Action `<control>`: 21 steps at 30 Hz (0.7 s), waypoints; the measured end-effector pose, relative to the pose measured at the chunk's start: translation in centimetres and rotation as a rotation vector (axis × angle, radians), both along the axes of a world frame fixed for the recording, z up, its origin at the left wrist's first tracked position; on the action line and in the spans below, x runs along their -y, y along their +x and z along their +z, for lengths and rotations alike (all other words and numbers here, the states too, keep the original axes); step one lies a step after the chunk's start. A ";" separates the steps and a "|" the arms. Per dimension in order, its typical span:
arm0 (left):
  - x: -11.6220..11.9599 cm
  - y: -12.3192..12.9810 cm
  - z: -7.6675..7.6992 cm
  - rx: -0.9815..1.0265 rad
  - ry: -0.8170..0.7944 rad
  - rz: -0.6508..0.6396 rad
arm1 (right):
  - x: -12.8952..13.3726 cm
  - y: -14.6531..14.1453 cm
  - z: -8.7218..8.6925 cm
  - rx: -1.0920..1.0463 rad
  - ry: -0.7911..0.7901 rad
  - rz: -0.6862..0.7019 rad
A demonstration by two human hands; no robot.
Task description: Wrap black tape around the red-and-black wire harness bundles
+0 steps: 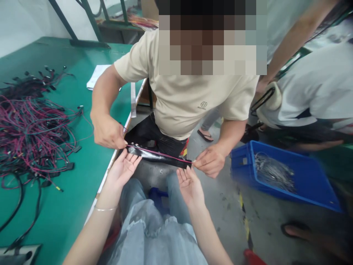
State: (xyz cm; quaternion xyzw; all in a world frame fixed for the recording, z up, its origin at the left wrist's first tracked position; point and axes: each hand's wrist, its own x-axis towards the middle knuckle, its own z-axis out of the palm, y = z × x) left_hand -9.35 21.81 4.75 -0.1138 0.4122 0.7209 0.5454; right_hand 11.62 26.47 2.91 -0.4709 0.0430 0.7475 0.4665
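A strip of glossy black tape (154, 156) is stretched between my two hands. My left hand (124, 166), palm up, holds its left end with the fingertips. At the other end, my right hand (191, 184) holds the strip by its lower edge, also palm up. Thin pink and dark wires (162, 153) run along the tape's upper side. The co-worker's hand on the left (109, 131) pinches the wires close to my left fingertips. The co-worker's other hand (211, 160) pinches their right end beside my right fingers.
On the green table (82, 154) at left lies a large heap of pink and black cables (35, 132). A steel ruler (133, 99) and white paper (96, 76) are near the table's edge. A blue crate (309, 184) with grey cables stands on the right; other people are behind it.
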 end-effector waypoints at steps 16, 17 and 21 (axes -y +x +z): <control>0.4 0.0 0.3 -0.015 0.038 0.005 | 0.1 0.1 -0.4 0.009 0.013 0.010; 0.4 0.0 0.3 -0.018 0.043 0.002 | 0.1 0.1 -0.4 0.012 0.012 0.008; 0.4 0.1 0.5 -0.024 0.061 -0.022 | 0.1 0.2 -0.4 0.021 0.022 0.005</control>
